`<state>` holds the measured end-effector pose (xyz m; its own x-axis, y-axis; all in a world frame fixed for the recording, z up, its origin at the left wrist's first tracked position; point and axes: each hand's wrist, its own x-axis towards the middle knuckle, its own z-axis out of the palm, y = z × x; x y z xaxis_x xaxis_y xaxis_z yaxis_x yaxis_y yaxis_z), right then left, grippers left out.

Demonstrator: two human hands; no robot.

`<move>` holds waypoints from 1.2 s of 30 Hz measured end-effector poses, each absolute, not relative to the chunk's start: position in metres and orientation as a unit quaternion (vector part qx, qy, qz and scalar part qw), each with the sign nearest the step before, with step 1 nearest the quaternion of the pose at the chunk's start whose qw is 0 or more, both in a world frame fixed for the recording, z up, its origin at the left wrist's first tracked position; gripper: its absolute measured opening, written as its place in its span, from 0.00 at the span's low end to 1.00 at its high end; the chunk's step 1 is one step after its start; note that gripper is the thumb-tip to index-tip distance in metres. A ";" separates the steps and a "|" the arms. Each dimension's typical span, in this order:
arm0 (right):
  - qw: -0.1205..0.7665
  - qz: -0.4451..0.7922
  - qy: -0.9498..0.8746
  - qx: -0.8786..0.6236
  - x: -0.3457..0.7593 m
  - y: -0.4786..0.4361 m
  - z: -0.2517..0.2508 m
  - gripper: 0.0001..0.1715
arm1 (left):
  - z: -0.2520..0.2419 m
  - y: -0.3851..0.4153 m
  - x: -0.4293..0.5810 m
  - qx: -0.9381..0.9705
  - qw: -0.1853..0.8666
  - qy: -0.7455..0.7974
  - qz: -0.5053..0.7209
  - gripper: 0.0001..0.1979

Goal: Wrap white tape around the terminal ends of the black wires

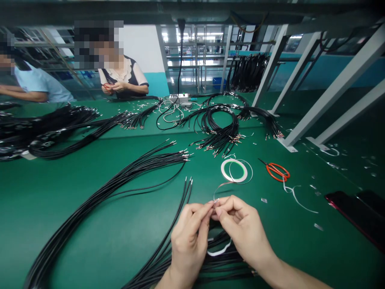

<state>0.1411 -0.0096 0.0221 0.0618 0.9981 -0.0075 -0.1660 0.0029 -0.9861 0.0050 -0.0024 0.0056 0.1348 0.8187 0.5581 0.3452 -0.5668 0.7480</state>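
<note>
While the left hand (pixel 189 237) and right hand (pixel 240 228) both pinch the tape strip (pixel 221 186), I'd hold it taut from the tape roll (pixel 234 170), off the black wires (pixel 183 196).

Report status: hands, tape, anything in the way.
Left hand and right hand both pinching tape strip. Strip leads toward tape roll. Black wires under hands; scissors off right, apart.

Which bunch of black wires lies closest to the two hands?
The thin bunch running right beside the left hand; the big fanned bunch and the coils lie farther off.
</note>
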 end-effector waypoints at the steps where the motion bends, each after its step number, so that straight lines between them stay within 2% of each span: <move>1: 0.555 0.526 -0.439 -0.472 0.141 -0.009 0.022 0.11 | 0.006 -0.002 0.005 0.717 0.230 0.407 0.517 0.23; 7: 0.554 0.539 -0.425 -0.471 0.143 -0.009 0.023 0.11 | 0.005 -0.002 0.006 0.696 0.271 0.422 0.514 0.19; 13: 0.552 0.552 -0.412 -0.469 0.143 -0.005 0.023 0.10 | 0.008 0.000 0.011 0.536 0.499 0.449 0.512 0.06; 18: 0.536 0.534 -0.445 -0.479 0.143 -0.005 0.021 0.09 | 0.021 0.003 0.011 0.435 0.613 0.450 0.483 0.07; 27: 0.509 0.484 -0.521 -0.485 0.141 -0.007 0.022 0.08 | 0.015 0.007 0.009 0.367 0.660 0.455 0.471 0.09; 36: 0.506 0.499 -0.495 -0.500 0.143 -0.005 0.017 0.06 | 0.016 0.011 0.004 0.394 0.645 0.453 0.473 0.10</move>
<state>0.1428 -0.0050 0.0170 0.0123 0.9999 0.0017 -0.0112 0.0018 -0.9999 0.0044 0.0109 0.0163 0.1424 0.9670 -0.2112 -0.2538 0.2419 0.9365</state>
